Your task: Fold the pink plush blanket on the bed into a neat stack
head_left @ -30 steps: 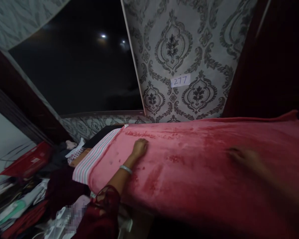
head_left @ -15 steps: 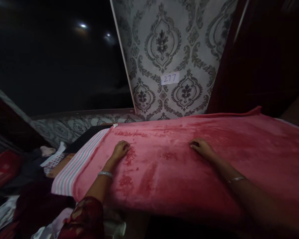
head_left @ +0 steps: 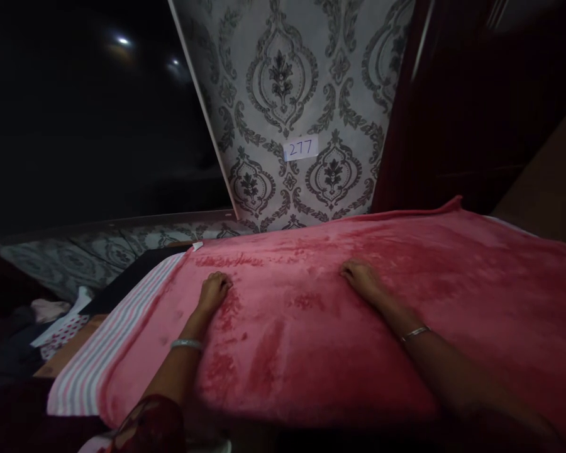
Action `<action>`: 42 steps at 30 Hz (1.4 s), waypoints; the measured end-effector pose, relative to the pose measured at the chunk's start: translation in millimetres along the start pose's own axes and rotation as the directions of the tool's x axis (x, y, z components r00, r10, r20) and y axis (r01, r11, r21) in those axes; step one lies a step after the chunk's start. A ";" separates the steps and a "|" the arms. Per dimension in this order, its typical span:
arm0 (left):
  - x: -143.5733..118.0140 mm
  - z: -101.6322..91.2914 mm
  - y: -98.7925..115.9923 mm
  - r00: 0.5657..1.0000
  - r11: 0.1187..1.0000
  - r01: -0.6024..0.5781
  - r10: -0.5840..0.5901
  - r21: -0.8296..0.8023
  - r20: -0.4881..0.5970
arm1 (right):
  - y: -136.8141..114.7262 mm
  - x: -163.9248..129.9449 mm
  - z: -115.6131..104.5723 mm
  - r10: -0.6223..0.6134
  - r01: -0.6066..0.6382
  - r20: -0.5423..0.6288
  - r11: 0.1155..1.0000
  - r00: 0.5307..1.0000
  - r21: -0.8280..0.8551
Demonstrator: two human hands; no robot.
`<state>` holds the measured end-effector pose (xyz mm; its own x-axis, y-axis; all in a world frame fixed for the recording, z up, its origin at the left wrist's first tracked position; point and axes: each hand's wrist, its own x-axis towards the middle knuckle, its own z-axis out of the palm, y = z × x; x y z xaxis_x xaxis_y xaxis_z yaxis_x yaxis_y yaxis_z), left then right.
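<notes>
A pink-red plush blanket point(head_left: 321, 352) lies spread out in front of me, its pile showing darker brushed patches. Toward its left part is my left hand point(head_left: 214, 290), fingers curled down and closed against the cloth. My right hand point(head_left: 358, 277) is farther right on the same blanket, its fingers also bent together in a pinch on the plush. The fingertips of both hands are partly hidden. A striped white, pink and grey cloth point(head_left: 117, 340) sticks out from beneath the blanket's left edge.
Behind the blanket stands a patterned wall point(head_left: 283, 113) with a paper label reading 277 point(head_left: 300, 148). A large dark screen point(head_left: 85, 126) is at the left, a dark red wooden panel point(head_left: 453, 126) at the right. Polka-dot cloth point(head_left: 63, 333) and other fabrics lie at lower left.
The whole view has shifted, so the wall, blanket and both hands appear farther left. Against the blanket, both closed hands have hardly moved.
</notes>
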<state>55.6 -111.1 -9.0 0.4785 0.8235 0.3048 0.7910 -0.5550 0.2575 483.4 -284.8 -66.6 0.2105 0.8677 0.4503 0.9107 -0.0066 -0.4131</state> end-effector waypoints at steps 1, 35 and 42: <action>-0.7 0.0 1.1 1.000 1.000 0.005 -0.005 -0.002 -0.022 | -0.7 0.3 0.7 0.006 -0.006 -0.009 1.000 1.000 -0.005; -53.7 -33.2 16.4 0.966 0.954 -0.258 0.256 0.154 0.034 | 4.2 -45.8 -34.0 -0.264 0.256 -0.134 0.964 0.955 -0.072; -78.1 -45.7 -17.1 1.000 0.993 -0.016 0.015 0.114 0.006 | 16.4 -61.6 -36.1 -0.422 0.413 -0.082 0.904 0.903 -0.106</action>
<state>-12.7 -171.2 4.7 0.4928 0.8155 0.3035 0.8215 -0.5510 0.1467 498.2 -356.3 -72.5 -0.1652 0.7454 0.6459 0.9483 0.3000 -0.1037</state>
